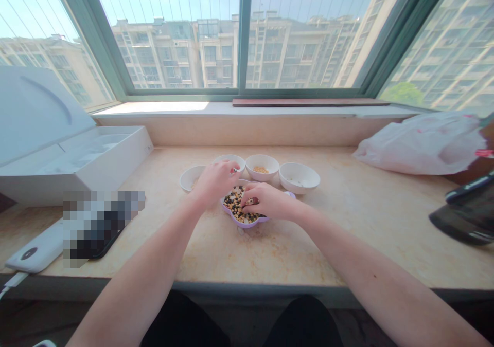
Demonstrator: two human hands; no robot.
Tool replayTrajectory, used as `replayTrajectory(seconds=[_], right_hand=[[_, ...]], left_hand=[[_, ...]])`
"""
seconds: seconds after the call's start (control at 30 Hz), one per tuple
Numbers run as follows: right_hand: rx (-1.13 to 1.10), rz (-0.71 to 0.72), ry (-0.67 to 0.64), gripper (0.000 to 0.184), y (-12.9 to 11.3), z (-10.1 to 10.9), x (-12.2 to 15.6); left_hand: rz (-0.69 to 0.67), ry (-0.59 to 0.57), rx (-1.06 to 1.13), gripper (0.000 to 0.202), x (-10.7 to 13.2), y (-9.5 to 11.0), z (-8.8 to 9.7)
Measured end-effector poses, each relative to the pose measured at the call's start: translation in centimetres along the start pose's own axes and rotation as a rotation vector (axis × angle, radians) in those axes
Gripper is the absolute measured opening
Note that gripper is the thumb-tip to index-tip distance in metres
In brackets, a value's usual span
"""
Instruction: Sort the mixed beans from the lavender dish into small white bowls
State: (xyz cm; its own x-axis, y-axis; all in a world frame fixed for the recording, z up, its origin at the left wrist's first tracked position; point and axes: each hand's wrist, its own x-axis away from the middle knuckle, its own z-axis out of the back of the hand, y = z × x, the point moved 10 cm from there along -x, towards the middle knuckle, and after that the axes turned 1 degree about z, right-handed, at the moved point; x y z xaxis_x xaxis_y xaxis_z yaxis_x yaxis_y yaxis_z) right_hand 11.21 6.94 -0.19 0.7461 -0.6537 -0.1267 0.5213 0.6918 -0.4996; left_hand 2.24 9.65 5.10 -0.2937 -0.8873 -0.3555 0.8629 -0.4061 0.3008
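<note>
A lilac dish [247, 222] of mixed dark and pale beans sits mid-table. My right hand [266, 201] rests over it, fingers pinched on a small reddish bean. My left hand [216, 180] hovers above the dish's far left edge, next to a white bowl [230, 160], fingers curled; what they hold is hidden. Behind the dish stand more white bowls: one at the left [190, 178], one with yellow grains [262, 166], one at the right [299, 177] with a few bits inside.
An open white box [77, 157] stands at the left. In front of it lie a power bank [36, 248] and a dark phone. A white plastic bag [420, 144] and a dark object [469, 211] lie at the right. A window ledge runs behind.
</note>
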Motion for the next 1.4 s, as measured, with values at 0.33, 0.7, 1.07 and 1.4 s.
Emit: replayTrajectory(seconds=[0.33,0.7,1.07,1.4], right_hand=[[-0.467,-0.073,0.181,0.025,0.7,3.0,0.7],[-1.315,-0.079,0.431,0.019,1.9,8.5,2.9],[-0.652,-0.169,0.664,0.056,3.2,13.7,5.6],[-1.011,-0.115,0.612,0.026,4.0,11.5,4.4]], left_hand=[[0.157,-0.029,-0.013,0.025,0.3,-1.3,0.1],[0.159,-0.031,0.011,0.028,0.2,-1.6,0.5],[-0.266,-0.191,0.09,0.024,1.5,4.3,-2.4],[-0.218,-0.017,0.142,0.021,1.1,3.9,-0.5]])
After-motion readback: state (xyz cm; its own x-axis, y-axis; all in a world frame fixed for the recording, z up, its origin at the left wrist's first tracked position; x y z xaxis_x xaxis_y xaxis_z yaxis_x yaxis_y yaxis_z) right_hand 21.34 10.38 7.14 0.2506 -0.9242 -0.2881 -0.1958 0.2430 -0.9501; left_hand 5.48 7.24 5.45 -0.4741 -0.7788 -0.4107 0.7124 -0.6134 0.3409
